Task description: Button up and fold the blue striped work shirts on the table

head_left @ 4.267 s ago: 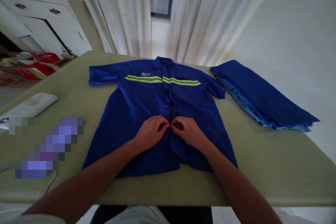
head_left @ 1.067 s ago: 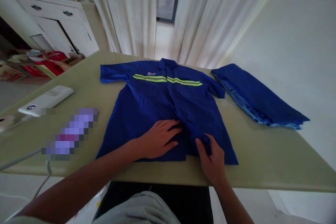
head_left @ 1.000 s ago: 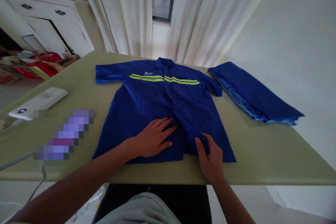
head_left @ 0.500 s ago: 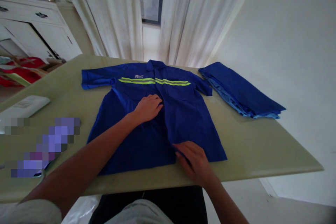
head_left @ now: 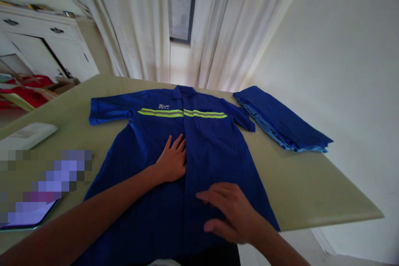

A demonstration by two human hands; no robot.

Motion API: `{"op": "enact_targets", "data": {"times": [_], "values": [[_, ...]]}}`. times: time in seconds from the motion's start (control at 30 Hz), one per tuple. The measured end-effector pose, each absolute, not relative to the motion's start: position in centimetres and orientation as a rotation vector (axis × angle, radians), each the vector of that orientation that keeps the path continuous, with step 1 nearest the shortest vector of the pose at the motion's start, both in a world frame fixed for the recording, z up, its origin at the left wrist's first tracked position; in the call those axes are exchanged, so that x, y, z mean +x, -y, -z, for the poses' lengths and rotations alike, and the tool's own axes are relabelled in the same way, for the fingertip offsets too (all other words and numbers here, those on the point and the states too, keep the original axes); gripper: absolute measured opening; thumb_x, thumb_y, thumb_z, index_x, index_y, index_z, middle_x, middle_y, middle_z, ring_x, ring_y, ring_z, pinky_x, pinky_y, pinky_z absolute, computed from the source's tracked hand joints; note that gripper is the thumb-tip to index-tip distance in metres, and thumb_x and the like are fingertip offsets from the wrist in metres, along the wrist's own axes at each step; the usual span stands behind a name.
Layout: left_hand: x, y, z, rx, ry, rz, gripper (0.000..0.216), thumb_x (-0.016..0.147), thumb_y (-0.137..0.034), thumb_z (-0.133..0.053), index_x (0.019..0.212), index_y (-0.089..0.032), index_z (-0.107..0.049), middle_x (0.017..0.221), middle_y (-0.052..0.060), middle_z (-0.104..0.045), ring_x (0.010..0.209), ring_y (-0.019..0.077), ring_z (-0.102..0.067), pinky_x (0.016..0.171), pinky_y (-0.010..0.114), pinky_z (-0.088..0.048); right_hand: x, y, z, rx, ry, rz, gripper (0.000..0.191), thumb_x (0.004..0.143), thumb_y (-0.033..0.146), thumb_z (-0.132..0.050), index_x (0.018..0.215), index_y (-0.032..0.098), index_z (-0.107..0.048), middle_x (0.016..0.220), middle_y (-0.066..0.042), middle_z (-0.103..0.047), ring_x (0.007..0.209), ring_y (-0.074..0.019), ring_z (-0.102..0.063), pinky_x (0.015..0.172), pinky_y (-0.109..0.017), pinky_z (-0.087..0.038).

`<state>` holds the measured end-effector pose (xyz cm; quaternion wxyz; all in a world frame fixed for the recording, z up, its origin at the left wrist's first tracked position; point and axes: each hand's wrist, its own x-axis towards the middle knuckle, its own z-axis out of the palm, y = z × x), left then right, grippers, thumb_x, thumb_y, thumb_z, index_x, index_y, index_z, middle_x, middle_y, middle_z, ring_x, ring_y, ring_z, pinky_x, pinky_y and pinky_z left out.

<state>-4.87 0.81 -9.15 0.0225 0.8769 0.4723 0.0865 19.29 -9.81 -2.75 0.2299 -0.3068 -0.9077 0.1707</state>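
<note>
Blue shirt [head_left: 205, 153] under left fingers [head_left: 177, 143], right fingers [head_left: 215, 196] apparently above.

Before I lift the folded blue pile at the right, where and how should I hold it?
Grip the pile at mid-length on the long edge facing the shirt, I would say: right hand from that side, reaching beneath all layers, thumb on top. The wall stands beyond its other side; the layers look uneven, so a shallow pinch might miss some.

2 bare hands [head_left: 172, 161], bare forearms [head_left: 126, 192], black trousers [head_left: 221, 256], pale top [head_left: 163, 263].
</note>
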Motion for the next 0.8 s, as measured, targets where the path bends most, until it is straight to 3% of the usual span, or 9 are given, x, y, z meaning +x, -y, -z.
{"op": "enact_targets", "data": {"times": [0.13, 0.3, 0.4, 0.53, 0.6, 0.67, 0.73, 0.8], "values": [[-4.2, 1.9, 9.1, 2.737, -1.41, -0.258, 0.066, 0.1, -0.049, -0.043, 0.161, -0.027, -0.037, 0.166, 0.015, -0.036, 0.156, 0.0429, -0.022, 0.122, 0.073, -0.014, 17.8, 3.9, -0.2, -1.133, 2.531, -0.367, 0.05, 0.103, 0.064, -0.045, 0.122, 0.023, -0.067, 0.104, -0.008, -0.075, 0.093, -0.0209, -0.07, 0.082, -0.031, -0.049], [-2.6, 5.9, 9.3, 2.698, -1.403, -0.233, 0.07, 0.097, -0.048, -0.045, 0.163, -0.03, -0.031, 0.168, 0.014, -0.033, 0.156, 0.0459, -0.02, 0.12, 0.075, -0.014, 12.7, -6.1, 2.2, -1.644, 2.308, -0.192, 0.056, 0.098, 0.069, -0.051, 0.121, 0.019, -0.063, 0.109, -0.013, -0.073, 0.098, -0.0278, -0.071, 0.082, -0.036, -0.051], [-2.3, 7.6, 9.3, 2.674, -1.365, -0.232, 0.072, 0.095, -0.046, -0.048, 0.163, -0.032, -0.031, 0.169, 0.014, -0.03, 0.155, 0.0478, -0.02, 0.118, 0.077, -0.017, 10.7, -10.0, 4.6, -1.776, 2.278, -0.134, 0.046, 0.092, 0.047, -0.066, 0.125, 0.015, -0.06, 0.116, -0.019, -0.071, 0.104, -0.0334, -0.07, 0.084, -0.04, -0.052], [-2.8, 7.8, 7.8, 2.624, -1.338, -0.228, 0.067, 0.094, -0.046, -0.049, 0.159, -0.031, -0.04, 0.165, 0.016, -0.037, 0.152, 0.0466, -0.029, 0.116, 0.075, -0.025, 11.4, -12.1, 7.1, -1.776, 2.089, -0.231, 0.048, 0.087, 0.022, -0.059, 0.134, 0.016, -0.056, 0.111, -0.016, -0.072, 0.1, -0.031, -0.07, 0.086, -0.04, -0.051], [-3.1, 6.6, 6.3, 2.612, -1.314, -0.21, 0.058, 0.093, -0.043, -0.051, 0.149, -0.03, -0.053, 0.158, 0.015, -0.048, 0.143, 0.0452, -0.043, 0.109, 0.071, -0.037, 12.6, -12.5, 8.1, -1.707, 1.965, -0.303, 0.052, 0.086, 0.018, -0.054, 0.138, 0.015, -0.053, 0.102, -0.012, -0.073, 0.093, -0.0277, -0.07, 0.086, -0.037, -0.051], [-3.3, 4.2, 4.7, 2.581, -1.304, -0.185, 0.04, 0.093, -0.035, -0.05, 0.128, -0.028, -0.067, 0.139, 0.014, -0.064, 0.125, 0.0394, -0.059, 0.097, 0.06, -0.05, 13.6, -12.8, 8.9, -1.632, 1.859, -0.391, 0.054, 0.085, 0.017, -0.05, 0.139, 0.014, -0.051, 0.089, -0.006, -0.072, 0.081, -0.0243, -0.068, 0.081, -0.034, -0.05], [-3.5, 0.7, 3.7, 2.497, -1.319, -0.192, 0.028, 0.092, -0.027, -0.048, 0.106, -0.026, -0.073, 0.113, 0.01, -0.074, 0.102, 0.0305, -0.069, 0.084, 0.046, -0.055, 14.1, -13.1, 9.3, -1.565, 1.8, -0.468, 0.053, 0.084, 0.017, -0.048, 0.137, 0.014, -0.051, 0.082, -0.003, -0.069, 0.071, -0.0216, -0.064, 0.076, -0.032, -0.049], [-3.7, -3.4, 3.6, 2.402, -1.364, -0.278, 0.025, 0.091, -0.022, -0.049, 0.096, -0.025, -0.074, 0.099, 0.006, -0.075, 0.09, 0.0251, -0.07, 0.081, 0.038, -0.054, 14.2, -13.4, 9.5, -1.508, 1.796, -0.506, 0.05, 0.084, 0.019, -0.049, 0.133, 0.015, -0.054, 0.079, -0.001, -0.067, 0.068, -0.0202, -0.061, 0.074, -0.031, -0.048]]}}
